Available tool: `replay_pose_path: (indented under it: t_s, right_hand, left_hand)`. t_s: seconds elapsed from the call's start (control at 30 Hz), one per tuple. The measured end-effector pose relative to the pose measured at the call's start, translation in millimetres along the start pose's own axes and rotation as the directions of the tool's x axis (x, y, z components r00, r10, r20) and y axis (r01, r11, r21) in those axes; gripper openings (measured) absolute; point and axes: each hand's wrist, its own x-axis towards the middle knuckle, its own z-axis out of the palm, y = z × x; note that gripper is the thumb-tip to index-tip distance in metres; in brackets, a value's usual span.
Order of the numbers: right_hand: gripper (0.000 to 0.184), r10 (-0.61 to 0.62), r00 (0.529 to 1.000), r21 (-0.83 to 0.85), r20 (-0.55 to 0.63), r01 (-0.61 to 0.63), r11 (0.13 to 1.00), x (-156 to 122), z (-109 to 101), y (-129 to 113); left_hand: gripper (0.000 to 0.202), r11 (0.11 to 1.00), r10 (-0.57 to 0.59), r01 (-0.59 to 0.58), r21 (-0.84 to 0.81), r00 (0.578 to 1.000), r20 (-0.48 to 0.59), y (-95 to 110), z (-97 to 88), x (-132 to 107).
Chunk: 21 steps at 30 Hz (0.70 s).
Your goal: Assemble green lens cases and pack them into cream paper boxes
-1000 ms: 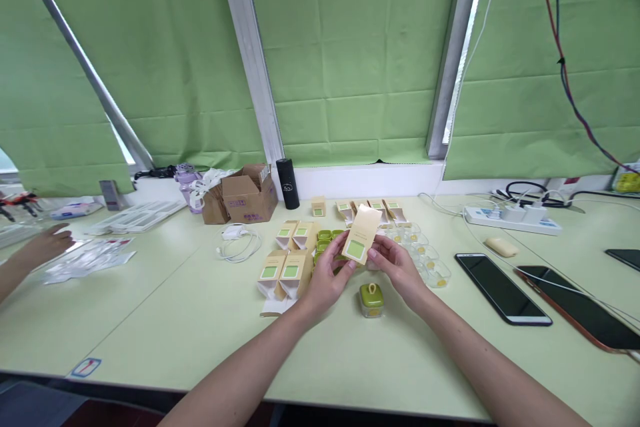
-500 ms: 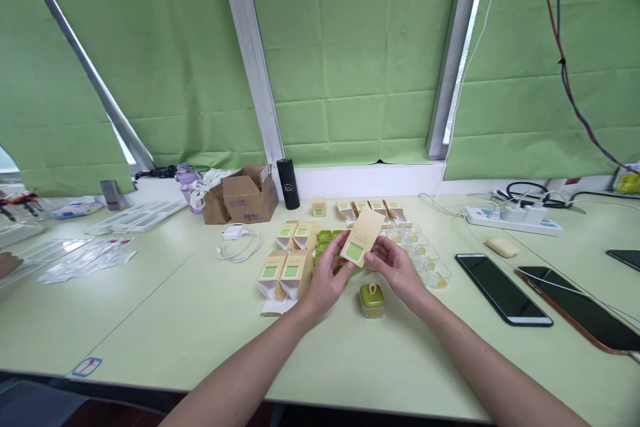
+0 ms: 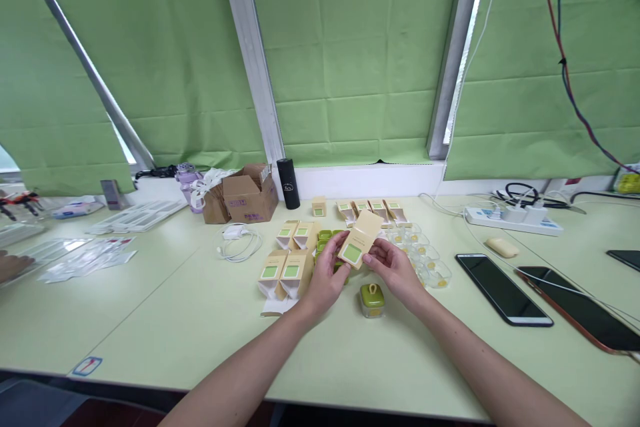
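Note:
Both my hands hold up one flat tan carton (image 3: 359, 240) with a green square on its face, tilted to the right above the table. My left hand (image 3: 326, 277) pinches its lower left corner; my right hand (image 3: 395, 268) grips its lower right edge. Just below my right hand a small clear box with a green lid (image 3: 372, 299) sits on the table. Folded tan cartons (image 3: 283, 270) stand to the left of my left hand. Small green pieces (image 3: 325, 237) lie behind the carton, and clear cups (image 3: 430, 263) lie to the right.
Two phones (image 3: 503, 288) lie at the right, with a power strip (image 3: 510, 217) behind. A brown cardboard box (image 3: 247, 197), a black bottle (image 3: 287, 183) and a white cable (image 3: 239, 243) are at the back. Another person's hand (image 3: 13, 265) rests at the far left beside plastic packets (image 3: 87, 260).
The carton has sunk a little and tilted further right between my hands. The other person's hand at the far left has drawn back towards the frame edge.

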Motion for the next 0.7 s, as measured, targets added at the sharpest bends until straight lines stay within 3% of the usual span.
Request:
replay_pose_path:
  t_s: [0.27,0.5,0.7]
  right_hand:
    - [0.058,0.038,0.999,0.035,-0.006,-0.038,0.999,0.7,0.4,-1.2]
    - [0.065,0.078,0.997,0.039,-0.029,-0.076,0.996,-0.7,0.7,-11.4]
    - [0.067,0.09,0.995,0.037,-0.032,-0.089,0.995,0.3,-1.6,-11.5]
  left_hand:
    - [0.059,1.0,-0.004,0.004,0.009,1.0,-0.003,3.1,1.7,0.0]
    - [0.074,0.998,-0.011,0.01,0.061,1.0,0.009,5.2,1.3,-3.4]
    - [0.076,0.995,0.008,-0.009,0.098,1.0,0.008,7.7,0.9,-4.4]
